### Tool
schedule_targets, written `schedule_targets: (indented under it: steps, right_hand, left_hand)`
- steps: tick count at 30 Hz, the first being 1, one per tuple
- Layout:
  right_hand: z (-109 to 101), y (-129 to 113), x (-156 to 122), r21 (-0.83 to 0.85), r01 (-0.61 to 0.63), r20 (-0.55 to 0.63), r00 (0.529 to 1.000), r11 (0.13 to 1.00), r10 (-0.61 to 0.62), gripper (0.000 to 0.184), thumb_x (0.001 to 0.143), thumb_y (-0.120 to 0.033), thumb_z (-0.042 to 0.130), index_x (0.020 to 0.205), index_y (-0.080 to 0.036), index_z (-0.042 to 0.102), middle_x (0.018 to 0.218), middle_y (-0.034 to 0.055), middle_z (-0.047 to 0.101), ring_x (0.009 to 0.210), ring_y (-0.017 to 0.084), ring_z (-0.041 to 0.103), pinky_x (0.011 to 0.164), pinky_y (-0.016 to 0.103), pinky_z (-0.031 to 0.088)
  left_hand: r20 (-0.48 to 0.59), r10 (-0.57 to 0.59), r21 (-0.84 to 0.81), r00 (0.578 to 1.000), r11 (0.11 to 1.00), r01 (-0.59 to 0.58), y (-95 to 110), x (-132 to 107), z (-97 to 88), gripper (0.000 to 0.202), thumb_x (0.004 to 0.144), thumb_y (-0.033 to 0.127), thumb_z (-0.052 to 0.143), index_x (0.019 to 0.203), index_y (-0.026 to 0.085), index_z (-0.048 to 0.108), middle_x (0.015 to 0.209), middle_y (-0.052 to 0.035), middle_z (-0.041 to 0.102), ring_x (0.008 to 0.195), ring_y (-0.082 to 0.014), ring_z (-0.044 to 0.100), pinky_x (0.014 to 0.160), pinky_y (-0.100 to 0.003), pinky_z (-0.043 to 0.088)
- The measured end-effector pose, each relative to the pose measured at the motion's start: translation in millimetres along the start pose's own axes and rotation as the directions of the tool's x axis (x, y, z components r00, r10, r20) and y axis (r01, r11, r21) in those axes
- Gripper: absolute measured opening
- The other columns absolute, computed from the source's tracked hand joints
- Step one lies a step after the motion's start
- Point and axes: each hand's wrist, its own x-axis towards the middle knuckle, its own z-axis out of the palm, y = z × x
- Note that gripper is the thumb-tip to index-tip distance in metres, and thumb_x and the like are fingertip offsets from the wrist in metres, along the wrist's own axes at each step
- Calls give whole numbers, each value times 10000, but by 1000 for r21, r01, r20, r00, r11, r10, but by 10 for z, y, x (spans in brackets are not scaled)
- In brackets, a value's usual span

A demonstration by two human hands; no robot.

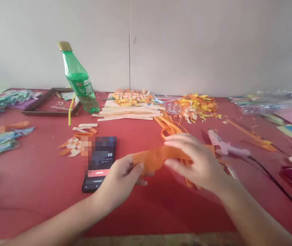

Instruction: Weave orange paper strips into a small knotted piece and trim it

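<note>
Strip of orange (154, 160) sits between two hands over the red table (171, 215). The left hand (121, 175) pinches one end, thumb on top. The right hand (201, 160) bends around it; how tight, can't tell. Bending seems the step, needing soft, steady fingers.

Left hand (121, 179) and right hand (199, 162) showing bare, slender fingers (136, 172) | wrists (101, 201) appearing bare | smooth forearms (66, 215) showing bare to the desk's (146, 223) near edge
</note>
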Motion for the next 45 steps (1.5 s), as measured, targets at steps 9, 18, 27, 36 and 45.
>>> schedule_targets:
  steps: [9, 18, 27, 36, 45]
  right_hand:
    - [279, -20, -106, -29, 186, -23, 982, 982, -187, 240, 879, -298, 685, 1065, -155, 634, 1204, 161, 675, 1124, 260, 642, 976, 430, 556]
    - [267, -82, -112, -27, 192, 7, 981, 981, -192, 295, 867, -340, 698, 1087, -150, 647, 1289, 193, 589, 1245, 299, 557, 1020, 474, 518]
    - [293, -82, -118, 49, 188, -61, 981, 981, -184, 91, 869, -175, 692, 956, -203, 689, 1162, 93, 644, 1088, 224, 600, 989, 422, 520]
    - [315, -100, -138, 161, 65, -96, 994, 985, -50, 296, 873, -136, 684, 1150, -221, 625, 1125, 73, 668, 1083, 203, 606, 1029, 415, 488]
    - [310, -156, -111, 93, 89, -121, 990, 992, -77, 372, 890, -141, 668, 1244, -184, 561, 1115, 68, 690, 1080, 185, 637, 1109, 396, 414]
  left_hand:
    - [-10, 134, 166, 991, 977, -130, -25, -5, -84, 367, 988, 340, 447, 1269, 221, 651, 1130, -67, 728, 921, -164, 703, 748, -244, 594]
    - [-5, 116, 76, 993, 990, -115, 8, -6, -96, 339, 969, 262, 462, 1229, 189, 667, 1111, -76, 735, 840, -152, 732, 690, -232, 613]
    - [-12, 122, 62, 992, 991, -121, -51, -4, -93, 350, 953, 231, 459, 1233, 214, 670, 1029, -39, 747, 923, -161, 713, 717, -222, 611]
    - [-16, 104, 47, 994, 994, -103, -46, -30, -80, 385, 942, 181, 412, 1270, 206, 611, 1181, -65, 699, 990, -178, 696, 757, -257, 616]
    - [62, 622, 650, 781, 568, -505, -210, -66, -83, 564, 800, 293, 748, 1305, 267, 496, 1361, -82, 617, 1222, -236, 609, 983, -353, 549]
